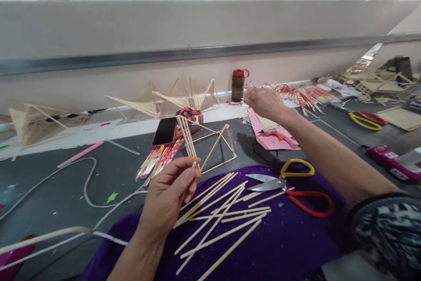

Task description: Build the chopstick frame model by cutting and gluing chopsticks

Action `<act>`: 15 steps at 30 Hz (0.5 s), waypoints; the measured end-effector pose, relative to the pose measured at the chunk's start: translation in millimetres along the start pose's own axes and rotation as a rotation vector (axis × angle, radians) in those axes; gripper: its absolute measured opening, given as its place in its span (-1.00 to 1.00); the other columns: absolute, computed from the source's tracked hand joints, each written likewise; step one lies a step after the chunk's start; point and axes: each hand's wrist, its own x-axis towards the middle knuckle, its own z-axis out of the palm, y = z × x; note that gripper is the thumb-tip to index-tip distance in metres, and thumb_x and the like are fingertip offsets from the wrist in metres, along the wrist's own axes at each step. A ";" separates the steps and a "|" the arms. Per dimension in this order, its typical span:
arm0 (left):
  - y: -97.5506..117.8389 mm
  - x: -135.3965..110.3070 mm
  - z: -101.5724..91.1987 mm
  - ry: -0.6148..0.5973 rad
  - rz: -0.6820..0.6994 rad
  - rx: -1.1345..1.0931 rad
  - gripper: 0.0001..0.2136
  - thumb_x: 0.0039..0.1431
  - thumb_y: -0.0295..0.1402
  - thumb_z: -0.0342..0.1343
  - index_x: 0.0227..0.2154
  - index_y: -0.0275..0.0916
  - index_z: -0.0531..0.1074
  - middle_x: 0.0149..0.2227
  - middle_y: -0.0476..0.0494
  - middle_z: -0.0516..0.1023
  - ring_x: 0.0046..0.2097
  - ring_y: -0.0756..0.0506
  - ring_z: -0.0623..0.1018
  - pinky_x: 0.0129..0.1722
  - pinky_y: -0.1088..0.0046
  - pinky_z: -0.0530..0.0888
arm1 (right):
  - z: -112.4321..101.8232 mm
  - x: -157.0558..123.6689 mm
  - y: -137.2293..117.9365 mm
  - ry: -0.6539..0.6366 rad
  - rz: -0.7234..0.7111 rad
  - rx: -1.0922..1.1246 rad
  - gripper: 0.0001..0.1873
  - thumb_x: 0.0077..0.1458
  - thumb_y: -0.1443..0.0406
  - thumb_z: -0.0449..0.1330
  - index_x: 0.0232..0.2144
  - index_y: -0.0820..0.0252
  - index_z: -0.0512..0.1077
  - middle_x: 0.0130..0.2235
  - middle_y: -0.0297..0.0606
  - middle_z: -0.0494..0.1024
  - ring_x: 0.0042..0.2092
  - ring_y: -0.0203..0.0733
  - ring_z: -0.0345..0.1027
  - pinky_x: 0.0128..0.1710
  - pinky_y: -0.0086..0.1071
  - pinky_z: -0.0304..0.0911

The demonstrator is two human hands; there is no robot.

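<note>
My left hand (173,189) is closed in a pinch, with the pale end of a thin wooden stick (194,165) showing between thumb and fingers. Right behind those fingertips stands an open stick frame (215,151), one side filled with several side-by-side sticks; whether the pinched stick belongs to it I cannot tell. Stretched out near the red-capped bottle (238,86), my right hand (265,103) has its fingers closed; a small pale bit shows at the tips, too small to name. Loose wooden sticks (226,219) and scissors (279,183) lie on purple cloth (279,246) below.
A glue gun (276,134) rests on pink paper (259,138). Several finished stick models (174,97) line the wall. A phone (164,131) lies on wrapped chopsticks (159,158). White cables (90,184) cross the left side. More scissors (366,120) lie at right.
</note>
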 end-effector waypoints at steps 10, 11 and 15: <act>5.5 -0.1 -2.9 0.126 0.301 -0.158 -0.78 0.00 -0.47 0.17 -0.24 -0.17 0.49 -0.43 -0.01 0.56 -0.22 -0.03 0.53 -0.09 0.39 0.44 | -7.0 -81.0 -93.1 -0.220 -0.493 0.823 -0.77 0.15 0.29 0.03 -0.26 0.25 0.45 -0.31 -0.28 0.52 -0.32 -0.36 0.34 -0.32 -0.50 0.17; 4.9 -0.6 -2.3 0.112 0.296 -0.182 -0.80 0.01 -0.47 0.17 -0.25 -0.16 0.49 -0.43 -0.01 0.56 -0.18 -0.05 0.52 -0.06 0.35 0.42 | -7.2 -90.2 -108.5 -0.248 -0.537 0.850 -0.78 0.13 0.30 0.06 -0.23 0.28 0.44 -0.30 -0.25 0.52 -0.31 -0.34 0.35 -0.32 -0.49 0.17; 1.8 -0.4 -1.0 0.081 0.259 -0.234 -0.83 0.00 -0.45 0.18 -0.29 -0.14 0.48 -0.41 0.02 0.57 -0.15 -0.07 0.53 -0.07 0.32 0.43 | -1.4 -101.4 -147.5 -0.247 -0.537 0.942 -0.81 0.10 0.29 0.11 -0.26 0.30 0.41 -0.30 -0.24 0.49 -0.35 -0.33 0.32 -0.35 -0.46 0.17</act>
